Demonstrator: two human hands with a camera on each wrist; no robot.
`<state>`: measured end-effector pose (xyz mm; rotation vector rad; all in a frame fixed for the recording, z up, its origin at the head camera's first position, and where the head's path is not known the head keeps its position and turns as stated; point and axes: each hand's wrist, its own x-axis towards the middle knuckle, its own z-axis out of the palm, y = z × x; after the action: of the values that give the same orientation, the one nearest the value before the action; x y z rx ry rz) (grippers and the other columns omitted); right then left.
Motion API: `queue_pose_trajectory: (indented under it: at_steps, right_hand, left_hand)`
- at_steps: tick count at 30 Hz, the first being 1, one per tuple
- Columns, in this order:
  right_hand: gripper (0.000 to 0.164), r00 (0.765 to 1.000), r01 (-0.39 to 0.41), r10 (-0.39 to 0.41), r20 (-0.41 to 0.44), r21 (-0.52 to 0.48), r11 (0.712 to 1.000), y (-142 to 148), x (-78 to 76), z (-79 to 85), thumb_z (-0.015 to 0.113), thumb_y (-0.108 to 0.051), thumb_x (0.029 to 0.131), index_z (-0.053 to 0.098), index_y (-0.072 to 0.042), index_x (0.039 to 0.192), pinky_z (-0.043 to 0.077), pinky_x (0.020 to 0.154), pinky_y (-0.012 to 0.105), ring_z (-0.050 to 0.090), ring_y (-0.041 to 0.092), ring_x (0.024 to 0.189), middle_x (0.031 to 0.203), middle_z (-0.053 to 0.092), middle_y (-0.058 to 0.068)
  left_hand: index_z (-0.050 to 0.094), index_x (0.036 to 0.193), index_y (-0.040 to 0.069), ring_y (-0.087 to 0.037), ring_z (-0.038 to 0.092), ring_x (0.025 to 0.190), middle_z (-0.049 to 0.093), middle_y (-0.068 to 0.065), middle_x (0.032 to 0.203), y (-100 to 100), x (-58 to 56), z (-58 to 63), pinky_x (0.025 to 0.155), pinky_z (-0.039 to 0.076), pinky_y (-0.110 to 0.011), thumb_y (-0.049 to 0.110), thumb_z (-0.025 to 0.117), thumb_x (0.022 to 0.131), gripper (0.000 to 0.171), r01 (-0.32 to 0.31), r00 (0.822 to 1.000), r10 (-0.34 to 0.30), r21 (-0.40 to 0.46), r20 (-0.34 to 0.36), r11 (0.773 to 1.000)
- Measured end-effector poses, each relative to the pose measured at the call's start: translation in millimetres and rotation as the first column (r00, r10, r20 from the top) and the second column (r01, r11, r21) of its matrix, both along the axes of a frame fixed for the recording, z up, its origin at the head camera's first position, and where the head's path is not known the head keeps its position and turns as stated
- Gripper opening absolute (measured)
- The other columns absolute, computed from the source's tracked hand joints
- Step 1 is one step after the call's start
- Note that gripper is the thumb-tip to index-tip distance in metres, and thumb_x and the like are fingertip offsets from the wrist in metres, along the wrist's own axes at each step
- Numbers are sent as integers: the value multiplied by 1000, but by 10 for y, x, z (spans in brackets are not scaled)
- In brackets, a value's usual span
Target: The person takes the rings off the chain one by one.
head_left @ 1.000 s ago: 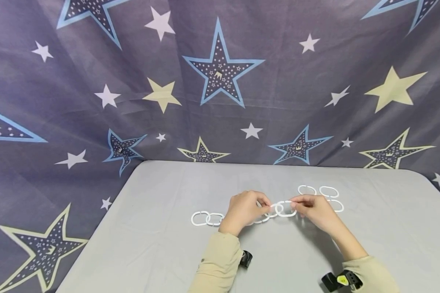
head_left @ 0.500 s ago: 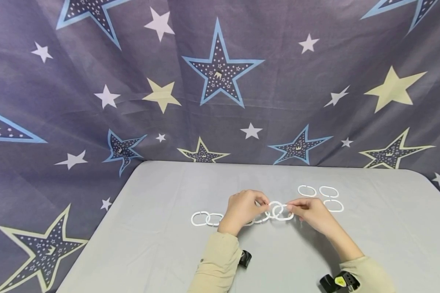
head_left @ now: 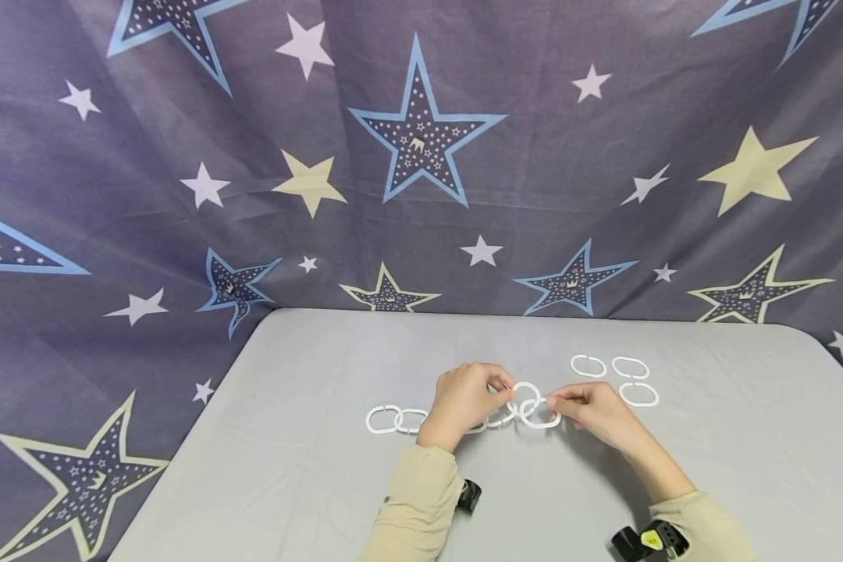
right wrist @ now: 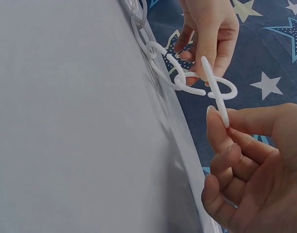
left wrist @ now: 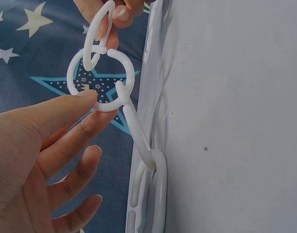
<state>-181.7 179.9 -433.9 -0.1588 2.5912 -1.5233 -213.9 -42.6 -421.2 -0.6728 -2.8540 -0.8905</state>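
Note:
My left hand point(head_left: 467, 402) pinches a white plastic chain link point(left wrist: 130, 73) between thumb and index finger. This link ends a row of joined links point(left wrist: 160, 189) that hangs down onto the table in the left wrist view. My right hand point(head_left: 597, 414) pinches another white link point(right wrist: 215, 90) by its edge. It passes through the ring of the left-held link, close beside the small gap in that link. In the head view, part of the chain behind my left hand and wrist is hidden.
Three loose white links, among them a lower one point(head_left: 638, 405), lie beyond my right hand. The chain's far end point(head_left: 368, 421) rests left of my left wrist. A grey table point(head_left: 309, 492) meets a star-patterned cloth point(head_left: 534, 156) at the back.
My right hand has moved slightly left and toward me, bringing its link lower and closer to the left-held one. The left-held link shows more upright. My left hand has barely shifted.

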Motion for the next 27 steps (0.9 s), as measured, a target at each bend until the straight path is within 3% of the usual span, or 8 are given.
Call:
queue_pose_trajectory:
  at_steps: [16, 27]
  right_hand:
    - [28, 996, -87, 89, 32, -58, 994, 1, -6, -36, 67, -16, 94, 70, 9, 105, 41, 54, 26, 48, 10, 55, 74, 69, 5]
    - [27, 994, -91, 94, 47, -54, 994, -22, 2, -37, 67, -16, 93, 71, 8, 104, 39, 53, 24, 47, 10, 54, 72, 67, 4]
  left_hand:
    - [77, 91, 29, 0, 62, 78, 70, 24, 81, 18, -11, -17, 75, 46, -27, 30, 76, 85, 6, -6, 1000, 6, -1, -5, 1000]
    - [76, 92, 28, -1, 62, 77, 71, 21, 83, 23, 2, -15, 73, 46, -27, 29, 77, 85, 7, -7, 1000, 7, 2, -13, 1000]
